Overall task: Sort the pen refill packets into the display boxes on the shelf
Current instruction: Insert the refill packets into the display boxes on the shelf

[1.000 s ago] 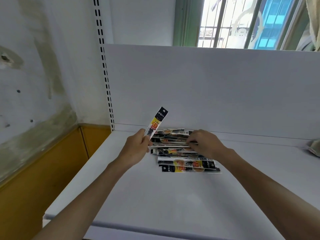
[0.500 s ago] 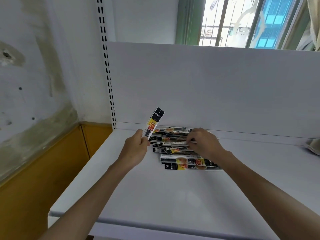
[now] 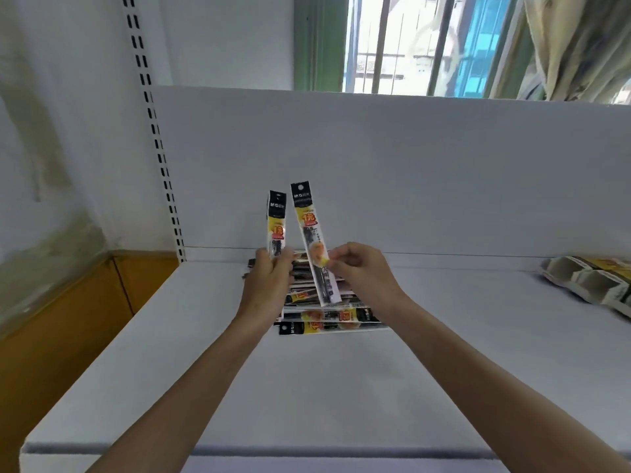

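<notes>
A heap of black, yellow and white pen refill packets [image 3: 333, 319] lies on the white shelf [image 3: 341, 387] near its back panel. My left hand [image 3: 268, 288] grips one packet [image 3: 276, 223] upright above the heap. My right hand [image 3: 362, 271] pinches a second packet [image 3: 309, 230] about its middle, tilted a little left, its black top close beside the first one. A display box [image 3: 587, 279] with pale compartments lies at the shelf's right edge, partly cut off by the frame.
A white back panel [image 3: 392, 172] rises behind the heap. A slotted shelf upright [image 3: 160, 148] stands at the left, with a stained wall and yellow wainscot beyond it. A barred window and a curtain are above.
My right hand has lifted a second packet off the heap and raised it beside the one in my left hand. My left packet now stands more upright. The camera view has moved closer.
</notes>
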Action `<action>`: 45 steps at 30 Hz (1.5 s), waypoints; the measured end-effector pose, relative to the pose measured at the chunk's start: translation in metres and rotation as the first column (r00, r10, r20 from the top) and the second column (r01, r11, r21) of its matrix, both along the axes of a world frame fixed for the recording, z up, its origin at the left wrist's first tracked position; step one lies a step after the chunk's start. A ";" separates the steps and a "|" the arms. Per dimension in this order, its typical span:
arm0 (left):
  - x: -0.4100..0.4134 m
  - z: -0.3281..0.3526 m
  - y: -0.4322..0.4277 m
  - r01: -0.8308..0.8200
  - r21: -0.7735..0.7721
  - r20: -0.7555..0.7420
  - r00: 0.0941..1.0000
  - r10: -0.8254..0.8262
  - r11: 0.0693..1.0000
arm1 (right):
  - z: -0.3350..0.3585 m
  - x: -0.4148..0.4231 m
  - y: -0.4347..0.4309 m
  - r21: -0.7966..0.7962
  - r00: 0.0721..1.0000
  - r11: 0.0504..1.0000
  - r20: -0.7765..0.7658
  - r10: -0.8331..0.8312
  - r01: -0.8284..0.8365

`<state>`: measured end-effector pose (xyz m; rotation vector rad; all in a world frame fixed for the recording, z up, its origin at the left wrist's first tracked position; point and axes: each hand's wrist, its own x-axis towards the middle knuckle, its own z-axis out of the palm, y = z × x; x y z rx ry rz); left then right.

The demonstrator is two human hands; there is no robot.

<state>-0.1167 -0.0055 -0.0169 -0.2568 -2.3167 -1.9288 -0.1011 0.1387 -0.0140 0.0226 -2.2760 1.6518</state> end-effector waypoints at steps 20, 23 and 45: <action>0.135 -0.016 0.299 0.441 -0.006 -0.054 0.896 -0.440 0.898 | -0.033 0.227 0.333 0.582 0.818 0.658 -0.022 -0.575 0.478; 0.160 -0.021 0.348 0.498 -0.010 -0.039 0.866 -0.498 0.867 | -0.037 0.278 0.384 0.604 0.752 0.583 -0.041 -0.658 0.543; 0.127 -0.010 0.535 0.467 0.194 0.023 0.877 -0.480 0.863 | -0.028 0.270 0.569 0.583 0.734 0.556 -0.107 -0.671 0.593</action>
